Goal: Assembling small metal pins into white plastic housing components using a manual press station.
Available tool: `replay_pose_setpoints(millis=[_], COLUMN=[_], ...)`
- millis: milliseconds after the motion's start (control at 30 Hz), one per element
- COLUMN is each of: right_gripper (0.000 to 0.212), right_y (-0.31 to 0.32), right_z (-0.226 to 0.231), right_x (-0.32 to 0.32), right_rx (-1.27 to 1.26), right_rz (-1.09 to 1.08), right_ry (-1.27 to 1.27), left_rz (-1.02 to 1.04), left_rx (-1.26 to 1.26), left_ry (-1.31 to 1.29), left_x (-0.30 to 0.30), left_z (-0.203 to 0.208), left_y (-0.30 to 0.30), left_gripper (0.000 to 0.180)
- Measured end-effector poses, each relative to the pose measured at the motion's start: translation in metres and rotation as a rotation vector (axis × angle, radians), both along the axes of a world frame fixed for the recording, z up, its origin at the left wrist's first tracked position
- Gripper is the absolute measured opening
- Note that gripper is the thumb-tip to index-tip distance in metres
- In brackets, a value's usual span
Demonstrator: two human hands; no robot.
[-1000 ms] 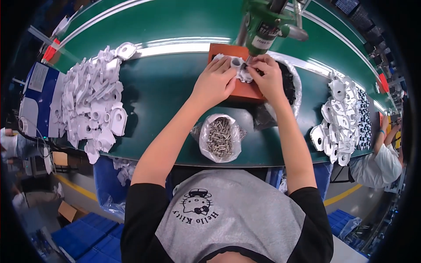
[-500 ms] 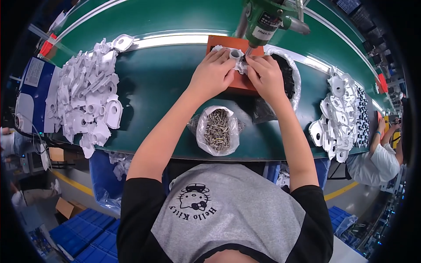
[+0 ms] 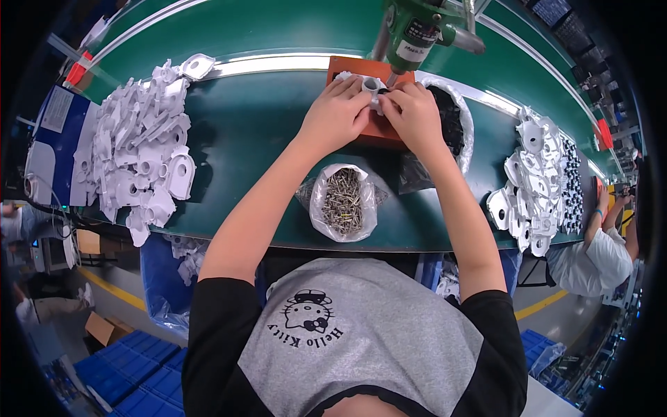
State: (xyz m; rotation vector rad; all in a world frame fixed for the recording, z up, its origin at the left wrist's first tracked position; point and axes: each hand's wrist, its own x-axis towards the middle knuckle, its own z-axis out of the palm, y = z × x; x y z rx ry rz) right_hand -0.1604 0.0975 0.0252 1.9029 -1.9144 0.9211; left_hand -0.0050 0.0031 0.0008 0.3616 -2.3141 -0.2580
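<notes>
A white plastic part (image 3: 372, 85) with a round collar sits on an orange fixture (image 3: 381, 129) at the back of the bench. My left hand (image 3: 338, 111) grips its left side, fingers lying over the top and thumb near the collar. At its right side, my right hand (image 3: 411, 111) has its fingertips closed on the part's edge. A small dark spot shows by those fingertips; what it is I cannot make out. Just above hangs a green machine head (image 3: 411, 35), its tip pointing down close to my right fingers.
Nearer me stands an open plastic bag of screws (image 3: 342, 203). A bag of black pieces (image 3: 448, 115) is right of the fixture. White parts are heaped at left (image 3: 142, 149) and right (image 3: 535, 181), with rows of small black pieces (image 3: 572, 187) beyond. Another person (image 3: 590, 260) is at far right.
My right hand has shifted slightly left, closer to the collar. My left hand stays on the white plastic part, which remains on the fixture.
</notes>
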Motion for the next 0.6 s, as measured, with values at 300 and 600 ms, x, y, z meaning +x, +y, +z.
replay_pose_setpoints(millis=[300,600], right_gripper=[0.022,0.011], right_y=[0.03,0.059], right_z=[-0.001,0.001], right_x=[0.012,0.074], right_rx=[0.023,0.208], right_rz=[-0.005,0.495], right_ry=[-0.087,-0.094], left_rz=[-0.004,0.022], left_rx=[0.018,0.025], left_ry=[-0.002,-0.003], left_x=[0.001,0.0], left_z=[-0.002,-0.006], left_y=[-0.001,-0.002], left_gripper=[0.021,0.022])
